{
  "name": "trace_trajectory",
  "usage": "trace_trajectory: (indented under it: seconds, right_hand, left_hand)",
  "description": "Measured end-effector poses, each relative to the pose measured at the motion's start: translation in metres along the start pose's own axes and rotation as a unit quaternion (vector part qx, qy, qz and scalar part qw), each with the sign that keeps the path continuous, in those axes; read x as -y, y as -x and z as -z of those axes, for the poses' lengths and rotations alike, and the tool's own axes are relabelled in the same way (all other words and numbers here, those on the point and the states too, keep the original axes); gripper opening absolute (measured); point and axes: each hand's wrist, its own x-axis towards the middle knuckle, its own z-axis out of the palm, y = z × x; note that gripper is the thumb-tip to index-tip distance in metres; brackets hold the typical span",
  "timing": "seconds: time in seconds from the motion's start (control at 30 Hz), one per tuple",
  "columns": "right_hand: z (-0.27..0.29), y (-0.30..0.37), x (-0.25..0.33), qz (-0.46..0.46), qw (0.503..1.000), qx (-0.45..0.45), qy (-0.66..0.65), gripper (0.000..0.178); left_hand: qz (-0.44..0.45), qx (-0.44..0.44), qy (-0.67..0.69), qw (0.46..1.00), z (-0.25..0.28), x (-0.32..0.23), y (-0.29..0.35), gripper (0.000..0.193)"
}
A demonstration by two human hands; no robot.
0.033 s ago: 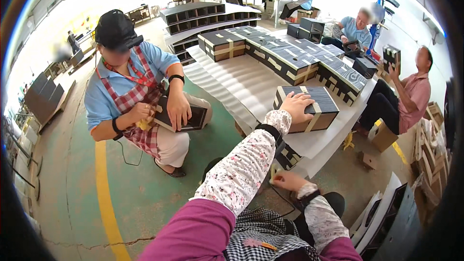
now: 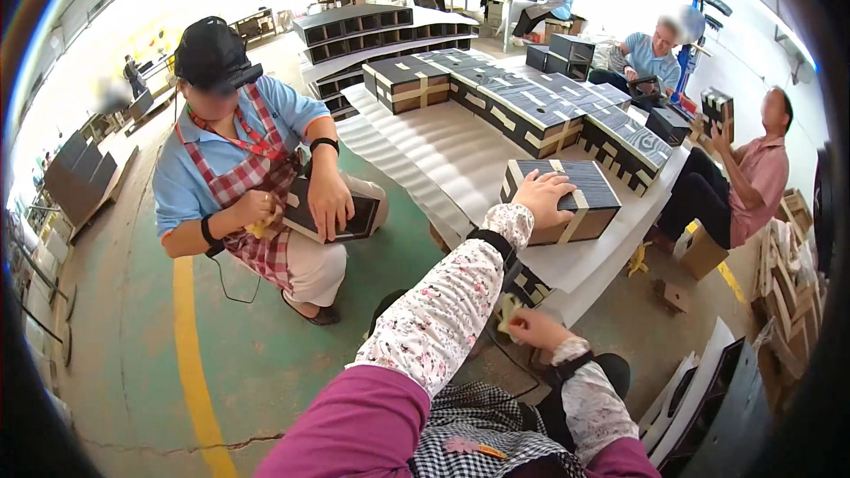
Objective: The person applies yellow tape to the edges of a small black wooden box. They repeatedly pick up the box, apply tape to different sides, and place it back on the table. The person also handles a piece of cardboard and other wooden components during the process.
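My left hand [image 2: 544, 199] lies with fingers spread on top of a black wood-grain box [image 2: 595, 183] with pale tape strips, at the near edge of the covered table. Lower down, beside the table's edge, my right hand [image 2: 540, 330] is closed, its fingertips on a crumpled pale yellow strip [image 2: 508, 312] that looks like tape. Partly hidden behind my left wrist and the table edge, another dark taped piece [image 2: 529, 288] shows below. Taped dark boxes [image 2: 518, 99] stand joined in a stepped row farther back on the table.
To the left, a co-worker in a checked apron [image 2: 239, 155] crouches with a dark box [image 2: 332, 212]. At right sits a person in a pink shirt [image 2: 760, 173], holding a small box. Dark panels [image 2: 708, 403] lean at lower right. White foam sheet [image 2: 482, 159] covers the table.
My right hand has shifted slightly to the right, and more of the yellow strip shows at its fingertips. My left hand stays on the box.
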Motion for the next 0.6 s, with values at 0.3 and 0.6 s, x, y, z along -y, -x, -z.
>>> trace_trajectory:
  seconds: [0.3, 0.6]
  right_hand:
    - [0.033, 0.076, -0.034, -0.021, 0.909, -0.305, -0.285, 0.023]
    - [0.068, 0.113, 0.006, 0.019, 0.890, -0.369, -0.268, 0.023]
  left_hand:
    - [-0.098, -0.047, 0.034, 0.994, -0.006, -0.039, 0.022, 0.029]
    - [-0.105, 0.142, 0.363, 0.915, -0.013, -0.109, 0.107, 0.029]
